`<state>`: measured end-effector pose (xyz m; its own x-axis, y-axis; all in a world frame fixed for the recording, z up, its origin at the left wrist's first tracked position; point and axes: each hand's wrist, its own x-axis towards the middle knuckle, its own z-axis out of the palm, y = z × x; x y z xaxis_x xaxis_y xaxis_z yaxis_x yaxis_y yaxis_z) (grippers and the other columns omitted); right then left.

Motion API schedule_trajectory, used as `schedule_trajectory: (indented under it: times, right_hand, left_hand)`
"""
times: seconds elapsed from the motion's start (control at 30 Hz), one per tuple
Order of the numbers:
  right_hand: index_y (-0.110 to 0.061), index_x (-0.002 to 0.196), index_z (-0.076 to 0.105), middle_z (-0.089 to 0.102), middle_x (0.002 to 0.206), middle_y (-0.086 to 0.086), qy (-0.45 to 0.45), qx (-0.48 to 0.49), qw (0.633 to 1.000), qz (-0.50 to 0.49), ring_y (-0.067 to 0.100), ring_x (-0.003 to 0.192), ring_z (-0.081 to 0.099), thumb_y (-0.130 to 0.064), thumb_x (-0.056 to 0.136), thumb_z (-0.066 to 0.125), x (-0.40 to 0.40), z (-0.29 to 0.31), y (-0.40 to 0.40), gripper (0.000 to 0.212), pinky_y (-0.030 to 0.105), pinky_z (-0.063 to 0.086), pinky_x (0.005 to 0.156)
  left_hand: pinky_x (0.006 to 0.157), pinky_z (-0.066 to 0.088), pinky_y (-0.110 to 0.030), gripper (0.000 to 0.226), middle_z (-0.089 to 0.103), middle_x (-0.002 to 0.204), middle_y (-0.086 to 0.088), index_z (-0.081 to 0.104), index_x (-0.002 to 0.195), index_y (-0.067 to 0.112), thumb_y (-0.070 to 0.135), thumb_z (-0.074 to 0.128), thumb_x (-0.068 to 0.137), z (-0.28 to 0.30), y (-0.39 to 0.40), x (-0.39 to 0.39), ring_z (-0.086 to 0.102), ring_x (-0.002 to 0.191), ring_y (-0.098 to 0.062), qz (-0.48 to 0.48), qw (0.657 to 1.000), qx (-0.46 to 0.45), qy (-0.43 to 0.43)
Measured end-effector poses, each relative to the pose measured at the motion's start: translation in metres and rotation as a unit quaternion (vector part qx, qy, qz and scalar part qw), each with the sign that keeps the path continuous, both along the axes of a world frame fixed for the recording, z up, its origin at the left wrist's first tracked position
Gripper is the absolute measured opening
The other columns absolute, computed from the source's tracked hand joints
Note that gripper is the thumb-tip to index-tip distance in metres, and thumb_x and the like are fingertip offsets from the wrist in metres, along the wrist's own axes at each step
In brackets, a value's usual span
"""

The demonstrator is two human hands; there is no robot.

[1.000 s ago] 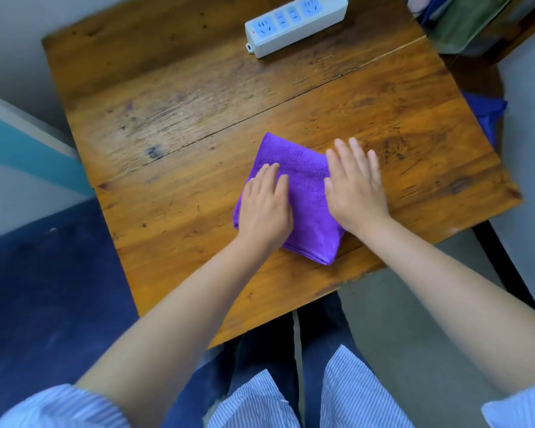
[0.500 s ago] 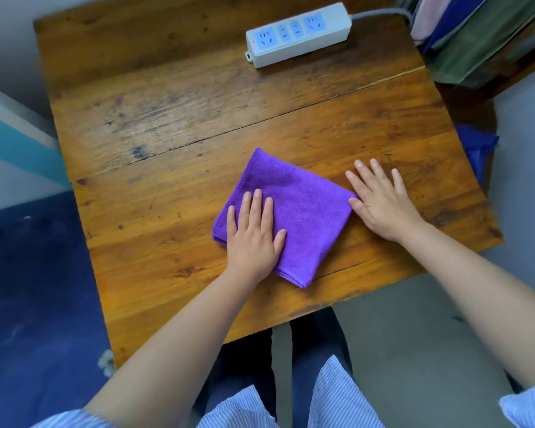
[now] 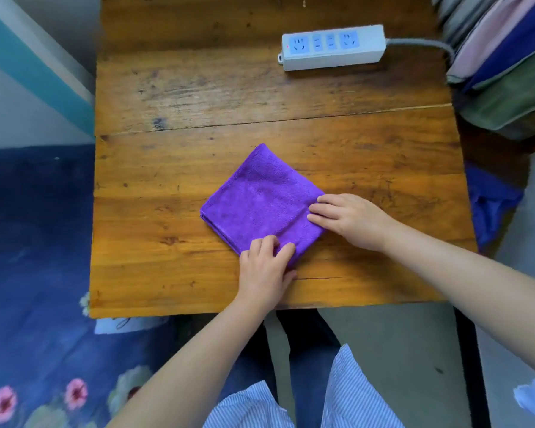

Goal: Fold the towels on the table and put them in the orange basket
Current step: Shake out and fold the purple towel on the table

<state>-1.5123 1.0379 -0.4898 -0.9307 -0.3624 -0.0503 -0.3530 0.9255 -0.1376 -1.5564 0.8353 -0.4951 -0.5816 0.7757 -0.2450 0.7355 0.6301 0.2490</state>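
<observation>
Since half a second ago the right hand (image 3: 351, 219) has slid from the bare wooden counter (image 3: 173, 186) onto the folded purple microfibre towel (image 3: 261, 200), fingers extended flat on its right corner. The left hand (image 3: 264, 267) has drawn back to the near corner, fingers curled pinching it.

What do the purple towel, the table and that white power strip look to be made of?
The folded purple towel looks like microfibre or terry cloth: a fuzzy, matte nap with soft creases. The orange-brown wooden table shows grain, a plank seam and dark stains; its slight sheen suggests worn varnish. The white power strip appears to be smooth moulded plastic with pale blue socket faces.
</observation>
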Motion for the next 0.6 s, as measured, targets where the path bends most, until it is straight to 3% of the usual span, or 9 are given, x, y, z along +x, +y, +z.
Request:
schedule_trajectory:
  times: [0.23,0.33,0.4,0.5,0.6]
  right_hand:
    - [-0.003,0.078,0.074,0.073,0.077,0.008,0.029,0.01,0.997,0.07,0.023,0.067,0.069,-0.006,0.074,0.039,-0.014,-0.004,0.006,0.035,0.023,0.056,0.052]
    - [0.001,0.075,0.07,0.071,0.074,0.013,-0.006,-0.037,0.999,0.028,0.028,0.064,0.068,0.007,0.062,0.06,-0.015,0.002,0.001,0.017,0.027,0.054,0.045]
    - [0.005,0.078,0.068,0.07,0.076,0.018,-0.056,-0.068,0.996,-0.009,0.033,0.067,0.067,0.015,0.051,0.068,-0.017,0.004,-0.001,0.028,0.032,0.056,0.053]
    - [0.006,0.098,0.064,0.067,0.097,0.022,-0.13,-0.095,0.985,-0.054,0.036,0.091,0.06,0.007,0.071,0.055,-0.019,0.01,-0.01,0.028,0.037,0.048,0.078]
    - [0.006,0.101,0.062,0.065,0.1,0.021,-0.165,-0.137,0.974,-0.07,0.033,0.095,0.058,0.004,0.076,0.052,-0.019,0.018,-0.03,0.027,0.036,0.043,0.081]
  left_hand:
    - [0.039,0.044,-0.022,0.053,0.067,0.072,-0.007,0.072,0.076,0.015,0.017,0.09,0.026,-0.001,0.0,-0.001,0.063,0.057,-0.026,0.008,1.0,-0.021,0.009]
    - [0.04,0.041,-0.018,0.053,0.067,0.068,-0.003,0.073,0.074,0.017,0.018,0.087,0.024,0.003,0.0,0.002,0.063,0.054,-0.021,0.012,0.997,-0.05,0.065]
    - [0.039,0.04,-0.017,0.051,0.063,0.06,-0.002,0.072,0.071,0.016,0.02,0.088,0.023,0.005,-0.001,0.0,0.06,0.05,-0.019,0.027,0.994,-0.054,0.089]
    - [0.034,0.036,-0.016,0.049,0.057,0.05,-0.003,0.072,0.066,0.014,0.018,0.088,0.02,0.014,-0.012,-0.006,0.056,0.042,-0.018,0.046,0.992,-0.054,0.105]
    - [0.035,0.039,-0.02,0.05,0.06,0.056,-0.005,0.071,0.073,0.009,0.009,0.085,0.025,0.029,-0.038,-0.012,0.058,0.046,-0.023,0.078,0.992,-0.047,0.092]
